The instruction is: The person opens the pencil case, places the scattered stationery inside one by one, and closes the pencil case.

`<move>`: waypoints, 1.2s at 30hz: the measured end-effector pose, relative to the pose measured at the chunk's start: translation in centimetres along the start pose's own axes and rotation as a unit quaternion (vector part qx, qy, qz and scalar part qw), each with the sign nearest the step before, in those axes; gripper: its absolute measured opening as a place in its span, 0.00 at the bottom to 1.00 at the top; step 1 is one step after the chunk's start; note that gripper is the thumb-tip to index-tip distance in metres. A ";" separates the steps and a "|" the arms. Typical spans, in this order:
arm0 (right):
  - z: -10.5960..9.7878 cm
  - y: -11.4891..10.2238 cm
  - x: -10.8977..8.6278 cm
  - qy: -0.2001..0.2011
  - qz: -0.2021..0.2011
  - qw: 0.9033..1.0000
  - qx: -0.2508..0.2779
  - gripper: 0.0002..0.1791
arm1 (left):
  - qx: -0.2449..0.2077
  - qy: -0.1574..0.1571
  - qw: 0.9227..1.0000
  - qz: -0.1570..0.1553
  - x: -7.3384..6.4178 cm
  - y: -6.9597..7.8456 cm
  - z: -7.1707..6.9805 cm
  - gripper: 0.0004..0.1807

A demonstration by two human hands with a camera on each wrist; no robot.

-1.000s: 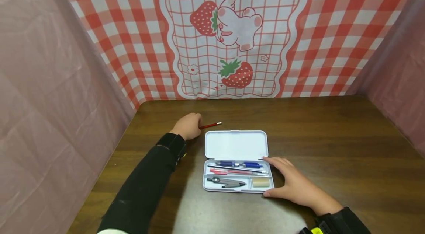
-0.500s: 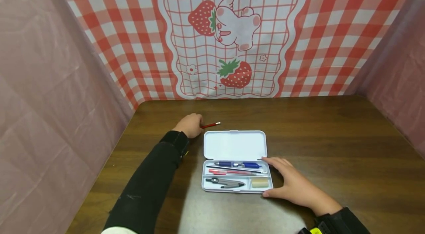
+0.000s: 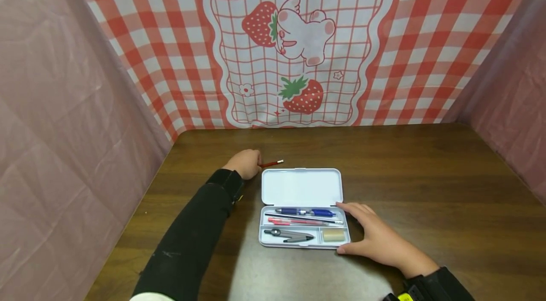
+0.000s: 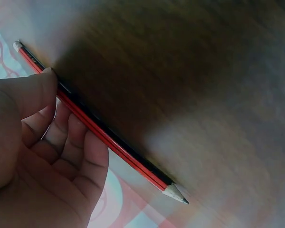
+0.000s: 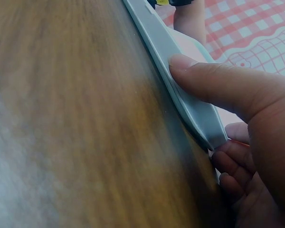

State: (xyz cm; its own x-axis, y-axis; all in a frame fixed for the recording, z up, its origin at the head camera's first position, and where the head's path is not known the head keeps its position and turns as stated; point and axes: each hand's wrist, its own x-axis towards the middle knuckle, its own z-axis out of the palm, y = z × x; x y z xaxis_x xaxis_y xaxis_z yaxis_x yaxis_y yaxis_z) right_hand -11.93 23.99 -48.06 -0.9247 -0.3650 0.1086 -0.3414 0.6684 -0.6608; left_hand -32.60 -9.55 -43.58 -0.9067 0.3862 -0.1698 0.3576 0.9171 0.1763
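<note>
My left hand is at the back left of the table, behind and left of the white pencil case. It pinches a red and black pencil between thumb and fingers, the sharpened tip clear in the left wrist view. In the head view only the pencil's white end part shows past the hand. The case lies with its lid folded back. My right hand grips the case's right end, thumb on the front wall and fingers round the end.
Inside the case lie a blue pen, a red pen, a thin dark stick, a grey compass and a beige eraser in its own compartment. A checked strawberry cloth hangs behind the table, pink cloths at both sides.
Over the last half second my left hand has come slightly nearer with the pencil. The right hand and the case stay in place.
</note>
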 end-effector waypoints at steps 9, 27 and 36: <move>-0.1 0.0 0.0 -0.007 0.006 1.000 0.000 0.57 | 0.021 -0.002 1.000 0.007 0.2 -0.5 0.3 0.04; -0.1 0.2 -0.2 0.006 -0.006 1.000 -0.002 0.56 | -0.020 0.061 0.997 0.045 -2.7 2.1 -2.8 0.02; 0.1 0.1 -0.1 0.005 -0.009 1.000 -0.004 0.56 | -0.132 0.104 0.983 0.068 -6.3 4.4 -3.4 0.04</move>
State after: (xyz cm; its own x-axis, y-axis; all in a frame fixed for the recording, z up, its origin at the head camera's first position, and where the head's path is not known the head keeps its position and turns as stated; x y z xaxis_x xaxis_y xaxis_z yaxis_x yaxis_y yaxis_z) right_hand -11.90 24.02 -48.17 -0.9200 -0.3705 0.1273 -0.3591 0.6673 -0.6525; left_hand -26.09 -8.25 -38.40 -0.8903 0.4498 0.0705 0.4335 0.7902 0.4332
